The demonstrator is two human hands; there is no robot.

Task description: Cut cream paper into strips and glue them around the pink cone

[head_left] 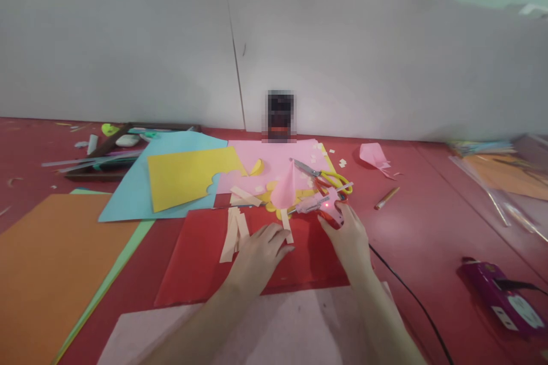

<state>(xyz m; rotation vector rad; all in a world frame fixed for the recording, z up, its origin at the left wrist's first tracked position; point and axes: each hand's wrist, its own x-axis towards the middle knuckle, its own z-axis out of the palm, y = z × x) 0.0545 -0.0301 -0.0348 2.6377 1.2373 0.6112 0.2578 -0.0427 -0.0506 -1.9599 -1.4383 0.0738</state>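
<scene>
My right hand (349,236) is closed around a pink hot glue gun (314,203) with a small red light lit on its side. The gun's nozzle points left, close to the top of a cream paper strip (286,222). At the lower part of that strip, the fingertips and thumb of my left hand (263,248) hold it against the red sheet (192,256). Just beyond is a pink paper cone (285,185), with yellow paper petals (270,205) around its base. More cream strips (231,234) lie left of my left hand.
Yellow-handled scissors (317,173) lie behind the glue gun. A pencil stub (387,198) and folded pink paper (374,155) are to the right, near a purple power strip (503,296). Yellow (184,179), blue (128,194) and orange sheets (55,262) cover the left. A black cord (411,293) trails rightward.
</scene>
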